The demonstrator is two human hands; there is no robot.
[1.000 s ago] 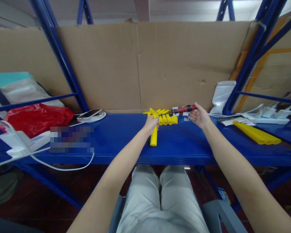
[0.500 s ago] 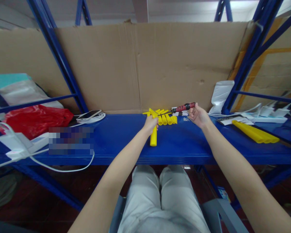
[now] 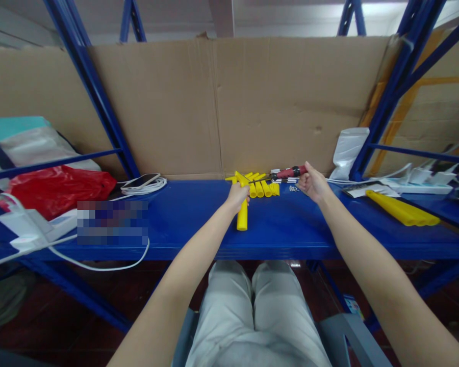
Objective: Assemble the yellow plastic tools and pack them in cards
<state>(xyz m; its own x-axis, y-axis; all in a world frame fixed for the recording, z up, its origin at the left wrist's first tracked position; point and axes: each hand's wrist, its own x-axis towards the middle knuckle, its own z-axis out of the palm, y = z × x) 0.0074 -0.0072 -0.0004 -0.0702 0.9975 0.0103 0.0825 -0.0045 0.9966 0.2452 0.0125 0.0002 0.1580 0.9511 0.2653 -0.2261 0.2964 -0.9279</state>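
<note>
Over the blue metal worktop (image 3: pixel 191 219), I have my left hand (image 3: pixel 237 197) closed around a yellow T-shaped plastic piece (image 3: pixel 242 220). To its right, my right hand (image 3: pixel 312 184) grips a red-and-black screwdriver (image 3: pixel 288 173) at the handle end. Yellow plastic tubes (image 3: pixel 260 190) lie just beside the piece.

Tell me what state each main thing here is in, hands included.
Left hand: closed around the yellow part
Yellow part: gripped
Right hand: gripping the screwdriver's handle end
Screwdriver: held, shaft towards yellow part; tip contact unclear
Phone: lying on coiled white cable
Red bag: crumpled
Right power strip: plugs inserted
</note>
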